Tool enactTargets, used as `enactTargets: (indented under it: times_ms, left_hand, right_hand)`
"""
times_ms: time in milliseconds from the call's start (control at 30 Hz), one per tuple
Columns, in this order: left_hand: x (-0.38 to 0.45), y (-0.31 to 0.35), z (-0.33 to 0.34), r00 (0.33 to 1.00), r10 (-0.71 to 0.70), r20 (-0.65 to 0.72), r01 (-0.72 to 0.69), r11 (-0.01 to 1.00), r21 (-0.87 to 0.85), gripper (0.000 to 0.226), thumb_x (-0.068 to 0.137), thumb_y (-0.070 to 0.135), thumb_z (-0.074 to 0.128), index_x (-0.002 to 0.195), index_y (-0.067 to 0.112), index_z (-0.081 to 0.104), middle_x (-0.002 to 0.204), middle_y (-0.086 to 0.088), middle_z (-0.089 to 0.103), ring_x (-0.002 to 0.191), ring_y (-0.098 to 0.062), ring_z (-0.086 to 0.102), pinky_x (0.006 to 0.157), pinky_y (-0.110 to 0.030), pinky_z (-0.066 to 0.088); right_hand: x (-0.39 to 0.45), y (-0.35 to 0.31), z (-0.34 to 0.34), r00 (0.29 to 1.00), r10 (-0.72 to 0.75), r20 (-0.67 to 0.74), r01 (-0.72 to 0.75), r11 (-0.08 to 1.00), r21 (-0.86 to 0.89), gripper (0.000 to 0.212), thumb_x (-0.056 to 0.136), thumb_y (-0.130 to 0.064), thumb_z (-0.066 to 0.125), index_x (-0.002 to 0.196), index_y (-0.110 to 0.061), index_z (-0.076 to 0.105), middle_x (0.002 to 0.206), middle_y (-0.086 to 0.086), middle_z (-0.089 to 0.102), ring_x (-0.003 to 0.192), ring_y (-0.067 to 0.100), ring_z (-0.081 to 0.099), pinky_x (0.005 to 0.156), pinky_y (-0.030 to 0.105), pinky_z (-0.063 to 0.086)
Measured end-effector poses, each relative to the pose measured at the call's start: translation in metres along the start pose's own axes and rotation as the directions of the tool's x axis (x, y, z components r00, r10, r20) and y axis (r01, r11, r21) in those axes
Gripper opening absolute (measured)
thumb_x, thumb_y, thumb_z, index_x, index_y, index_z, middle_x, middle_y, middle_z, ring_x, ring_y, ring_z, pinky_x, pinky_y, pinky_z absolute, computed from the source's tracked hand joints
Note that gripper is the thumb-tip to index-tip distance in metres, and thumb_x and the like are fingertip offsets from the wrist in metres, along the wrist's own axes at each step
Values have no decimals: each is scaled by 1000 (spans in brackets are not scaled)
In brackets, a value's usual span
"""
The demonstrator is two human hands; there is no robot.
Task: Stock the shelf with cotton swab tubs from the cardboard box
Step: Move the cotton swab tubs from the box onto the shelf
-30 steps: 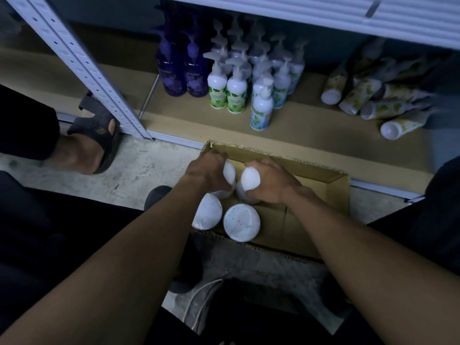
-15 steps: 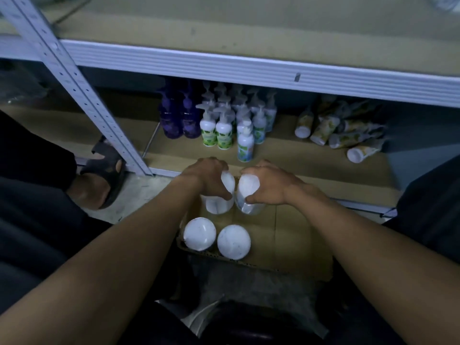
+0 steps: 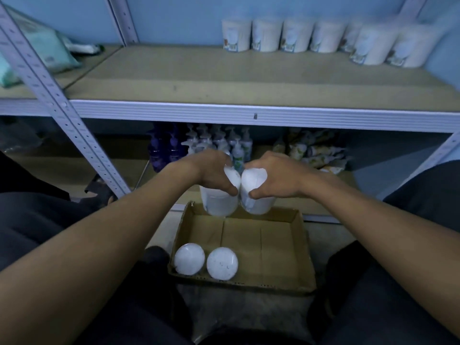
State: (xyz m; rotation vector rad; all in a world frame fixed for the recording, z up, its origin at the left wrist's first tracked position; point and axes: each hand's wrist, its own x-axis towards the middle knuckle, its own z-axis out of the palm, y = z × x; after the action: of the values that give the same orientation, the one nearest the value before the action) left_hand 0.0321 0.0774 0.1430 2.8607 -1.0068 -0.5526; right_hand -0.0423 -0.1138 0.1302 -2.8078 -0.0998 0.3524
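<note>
My left hand (image 3: 211, 171) grips a white cotton swab tub (image 3: 219, 204) by its lid, and my right hand (image 3: 276, 176) grips a second tub (image 3: 258, 202) the same way. Both tubs hang side by side, touching, above the far edge of the open cardboard box (image 3: 281, 245) on the floor. Two more tubs (image 3: 189, 258) (image 3: 222, 263) stand in the box's near left corner, white lids up. A row of several matching tubs (image 3: 296, 34) lines the back right of the upper shelf (image 3: 224, 78).
The lower shelf holds purple and white pump bottles (image 3: 216, 145) and lying tubes (image 3: 316, 150). A perforated grey shelf post (image 3: 57, 103) slants at the left. Teal packs (image 3: 42, 48) lie on the upper shelf's left. My dark-clothed legs flank the box.
Both hands have lifted their tubs up out of the box. The view has tilted upward, so the upper shelf with its row of tubs now shows.
</note>
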Motion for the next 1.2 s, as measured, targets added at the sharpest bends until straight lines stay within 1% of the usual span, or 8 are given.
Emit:
enactTargets:
  times_ms: [233,400,500,600,700,833,1000,1200]
  left_hand:
    - [-6,41,-75,990,93,-108,-88,995,51,71,65,63,72,125,27,60,123,5,63,108,-19,59,93,-40,52]
    - [-12,67,-132,973,124,-196,-100,987,128,72,63,64,74,126,32,60,128,8,59,110,-18,56,88,-33,49]
    - [-14,80,-164,968,137,-209,-106,983,153,75,63,66,73,127,29,60,127,9,59,108,-19,60,89,-37,53]
    - [-14,92,-192,969,139,-204,-105,980,169,71,63,66,74,122,29,63,123,6,62,104,-26,66,91,-44,55]
    - [-6,103,-213,969,133,-211,-95,979,179,64,65,64,74,115,26,67,121,2,65,105,-27,66,91,-45,56]
    - [15,120,-230,968,136,-209,-100,979,176,61,69,58,74,112,15,69,119,-2,64,103,-25,63,82,-46,60]
    - [49,136,-238,968,142,-209,-108,980,170,57,70,56,76,112,18,68,116,2,63,76,-16,61,71,-38,61]
    - [78,152,-237,969,157,-190,-126,978,166,62,70,56,76,118,19,65,120,5,59,72,-12,58,72,-37,62]
  right_hand:
    - [-38,3,-82,988,29,-151,-30,1000,-6,81,56,-70,65,134,-48,56,133,-11,62,116,19,60,91,43,55]
    - [-56,0,-138,966,35,-256,-51,997,-58,79,60,-67,69,134,-42,59,139,-14,59,125,16,56,99,38,50]
    - [-64,-2,-170,960,43,-277,-64,996,-69,80,65,-67,72,138,-40,57,144,-14,55,128,15,53,101,36,47]
    - [-67,-3,-197,951,63,-302,-92,992,-84,76,65,-67,74,136,-42,58,138,-10,60,120,18,60,96,34,50]
    - [-66,-1,-217,941,107,-322,-128,991,-45,71,64,-64,77,130,-43,61,125,-7,65,98,20,68,79,36,60]
    - [-59,11,-236,928,166,-334,-189,981,-37,71,68,-58,79,134,-41,59,131,-5,60,87,16,66,64,31,61]
    - [-50,36,-250,919,224,-324,-247,969,-32,68,74,-52,79,136,-32,60,132,-3,58,100,24,62,65,36,63]
    - [-38,65,-253,911,273,-310,-291,957,-13,72,70,-54,78,136,-32,59,132,-5,58,103,24,62,62,38,64]
